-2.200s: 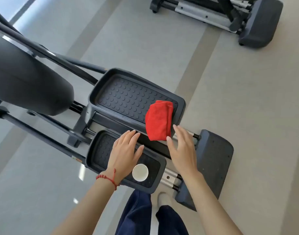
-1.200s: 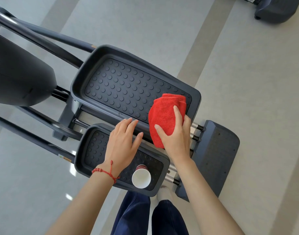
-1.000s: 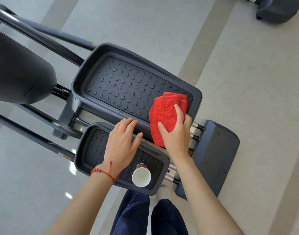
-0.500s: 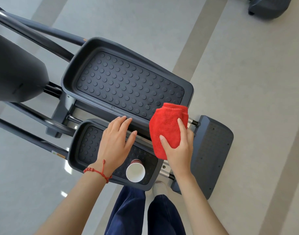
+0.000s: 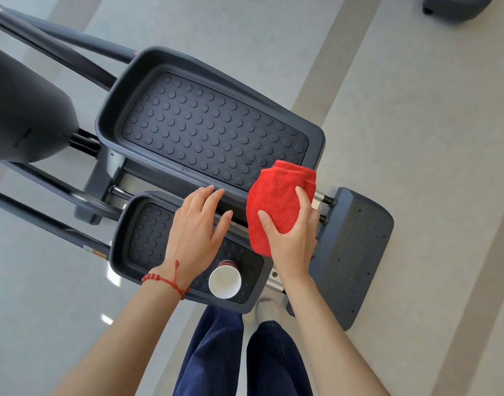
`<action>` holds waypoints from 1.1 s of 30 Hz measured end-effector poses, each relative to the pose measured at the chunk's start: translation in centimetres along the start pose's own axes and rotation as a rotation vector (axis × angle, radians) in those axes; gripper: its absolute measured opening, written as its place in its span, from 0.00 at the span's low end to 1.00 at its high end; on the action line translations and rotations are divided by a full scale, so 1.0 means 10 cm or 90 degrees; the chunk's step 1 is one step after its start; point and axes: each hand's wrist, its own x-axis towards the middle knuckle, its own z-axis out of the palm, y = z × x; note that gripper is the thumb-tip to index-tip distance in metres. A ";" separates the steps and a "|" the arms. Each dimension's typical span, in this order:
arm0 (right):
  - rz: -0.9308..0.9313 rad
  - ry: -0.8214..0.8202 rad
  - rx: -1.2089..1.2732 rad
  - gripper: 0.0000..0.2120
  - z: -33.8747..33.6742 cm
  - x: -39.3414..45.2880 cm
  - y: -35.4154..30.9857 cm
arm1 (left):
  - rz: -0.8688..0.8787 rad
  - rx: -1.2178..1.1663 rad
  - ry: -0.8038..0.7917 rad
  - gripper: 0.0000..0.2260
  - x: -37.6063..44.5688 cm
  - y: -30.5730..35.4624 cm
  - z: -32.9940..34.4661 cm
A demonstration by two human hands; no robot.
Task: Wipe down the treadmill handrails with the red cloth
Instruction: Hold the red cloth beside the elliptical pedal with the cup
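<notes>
Her right hand [image 5: 290,235] gripped the folded red cloth [image 5: 276,204] just above the near corner of the big studded pedal [image 5: 210,127]. Left hand [image 5: 195,232] hovered flat, fingers loose, over the smaller pedal [image 5: 136,241], beside a paper cup [image 5: 225,282].

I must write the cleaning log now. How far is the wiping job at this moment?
Done: the red cloth is picked up; the right hand grips it above the near end of the large pedal. In hand: only this pickup; the left hand hovers open over the small pedal, where a paper cup stands. Left: all the wiping; no handrail is being touched.
</notes>
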 end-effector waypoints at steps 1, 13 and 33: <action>0.003 -0.004 0.004 0.34 0.00 0.00 -0.01 | -0.001 -0.001 0.001 0.19 -0.01 0.00 0.00; -0.026 -0.037 0.098 0.24 -0.18 -0.16 0.01 | -0.005 0.018 0.019 0.19 -0.32 -0.03 -0.02; -0.109 -0.196 0.072 0.31 -1.14 -1.03 0.11 | -0.111 0.029 0.142 0.17 -1.94 0.33 0.29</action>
